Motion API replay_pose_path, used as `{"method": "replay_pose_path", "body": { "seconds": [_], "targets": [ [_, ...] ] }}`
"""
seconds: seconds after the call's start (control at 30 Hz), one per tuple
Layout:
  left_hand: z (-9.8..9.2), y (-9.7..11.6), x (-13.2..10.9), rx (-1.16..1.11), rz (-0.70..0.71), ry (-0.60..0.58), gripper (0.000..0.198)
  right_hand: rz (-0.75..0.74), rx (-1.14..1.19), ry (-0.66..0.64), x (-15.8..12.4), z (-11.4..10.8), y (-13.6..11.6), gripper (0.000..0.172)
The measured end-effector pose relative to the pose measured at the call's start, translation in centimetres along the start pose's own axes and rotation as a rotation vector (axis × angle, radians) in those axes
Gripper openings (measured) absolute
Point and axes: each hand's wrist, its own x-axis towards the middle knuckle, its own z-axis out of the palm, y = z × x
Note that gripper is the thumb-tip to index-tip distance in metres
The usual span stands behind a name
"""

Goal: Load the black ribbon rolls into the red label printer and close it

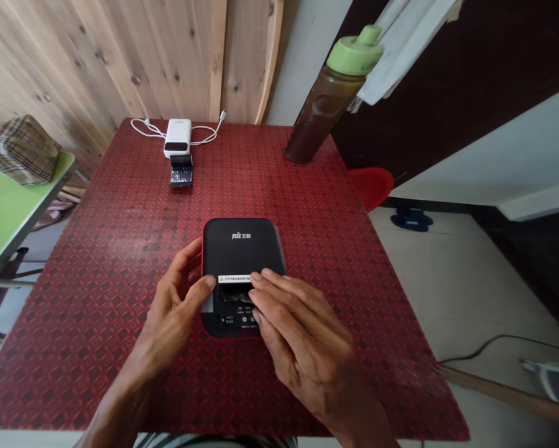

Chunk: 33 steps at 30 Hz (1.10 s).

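A black rounded device (240, 249) with a white logo and a slot near its front lies on the red patterned table (120, 249). My left hand (176, 311) rests against the device's left side, thumb on its top by a white label strip, fingers apart. My right hand (293, 330) lies flat over the front right part, fingertips stretched out at the slot. Neither hand lifts anything.
At the table's far end lie a white power bank (177, 137) with a white cable (204, 134) and a small black item (181, 171). A brown bottle with a green cap (330, 93) stands far right. A green table with a checked cap (20, 149) is left. A red stool (372, 185) stands right.
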Motion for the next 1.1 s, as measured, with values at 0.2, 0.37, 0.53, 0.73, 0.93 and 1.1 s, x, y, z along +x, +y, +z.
{"method": "replay_pose_path", "body": {
  "seconds": [0.2,0.37,0.53,0.73,0.93,1.1],
  "targets": [
    [0.1,-0.7,0.1,0.019,0.016,0.042,0.061,0.015,0.044,0.015,-0.4,0.2,-0.1,0.030],
    [-0.1,-0.9,-1.3,0.056,-0.014,0.086,0.060,0.166,0.057,0.190,-2.6,-0.1,0.1,0.039],
    [-0.9,-1.2,-2.7,0.033,-0.035,0.054,0.055,0.392,0.045,0.189,-5.1,0.3,0.1,0.041],
    [-1.1,-0.9,-2.3,0.029,-0.050,0.052,0.053,0.365,-0.011,0.203,-5.0,0.9,-0.8,0.049],
    [-0.6,-0.5,-2.2,0.010,-0.055,0.049,0.050,0.429,0.047,0.222,-5.1,1.1,-0.9,0.057],
    [-0.1,-0.7,-2.3,-0.021,-0.034,0.094,0.052,0.532,0.126,0.270,-5.6,1.7,-1.1,0.061]
  ]
}}
